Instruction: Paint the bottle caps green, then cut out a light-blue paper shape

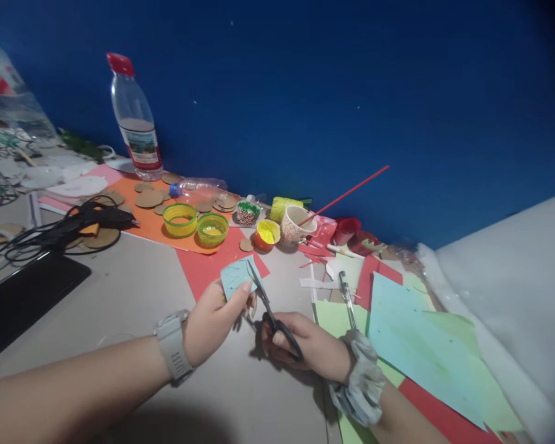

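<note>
Pinching a pale blue paper piece (235, 277) between left hand (222, 314) fingers and thumb, above the middle of the table (120, 296), well in from its back edge. Gripping black-handled scissors (277, 320) in the right hand (300, 342), with fingers wrapped round the handles and blades laid across the right part of the paper. Can't tell how far apart at the blades.

Could nip the left thumb by steering the blades inward, given a grip so near them. Could crease or tear the paper through a slack pinch or twisted blades. Could stray off the dark drawn lines because of blades covering part of them. Could tip the patterned cup (291, 231), near the back edge, by catching its long red stick (351, 194).

Thin, matte, flat, roughly four-sided paper; slim metal blades, looped handles. Toward the table's back edge: round, flat brown cardboard discs (148, 198), shallow yellow-green dish (180, 221), clear upright plastic bottle (141, 142) with red cap. At the table's right side: smooth light blue sheet (420, 345) on overlapping green and red paper.
</note>
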`<control>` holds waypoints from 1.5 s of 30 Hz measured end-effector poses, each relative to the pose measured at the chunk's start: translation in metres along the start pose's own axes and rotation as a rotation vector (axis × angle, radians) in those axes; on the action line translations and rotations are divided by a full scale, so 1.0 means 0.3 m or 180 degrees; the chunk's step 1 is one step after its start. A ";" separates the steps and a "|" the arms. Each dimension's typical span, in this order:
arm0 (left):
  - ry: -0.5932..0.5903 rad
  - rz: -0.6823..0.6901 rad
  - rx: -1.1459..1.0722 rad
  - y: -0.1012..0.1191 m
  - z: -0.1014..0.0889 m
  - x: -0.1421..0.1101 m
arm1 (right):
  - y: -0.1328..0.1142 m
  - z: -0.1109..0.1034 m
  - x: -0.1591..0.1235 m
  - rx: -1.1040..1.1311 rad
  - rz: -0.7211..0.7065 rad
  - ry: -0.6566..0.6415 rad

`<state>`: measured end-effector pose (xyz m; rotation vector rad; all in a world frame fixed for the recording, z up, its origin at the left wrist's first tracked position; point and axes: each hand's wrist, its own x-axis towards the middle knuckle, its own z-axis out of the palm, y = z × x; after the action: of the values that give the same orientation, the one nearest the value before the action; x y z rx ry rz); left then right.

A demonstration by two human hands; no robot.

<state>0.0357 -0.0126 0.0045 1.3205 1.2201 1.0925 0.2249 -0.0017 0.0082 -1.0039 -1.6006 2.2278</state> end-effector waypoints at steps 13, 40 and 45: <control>-0.0061 -0.0036 -0.0020 -0.003 -0.003 -0.002 | 0.004 -0.003 -0.001 -0.0003 -0.0031 -0.0005; 0.0029 -0.0285 -0.0228 -0.002 0.006 -0.003 | 0.017 -0.004 0.005 0.0183 0.0081 0.0059; 0.0014 -0.0263 -0.0252 -0.004 0.004 0.000 | 0.020 -0.008 0.003 0.0109 0.0087 0.0042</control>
<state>0.0369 -0.0126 0.0031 1.1981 1.2117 1.0744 0.2271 -0.0017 0.0020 -1.0353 -1.5468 2.2536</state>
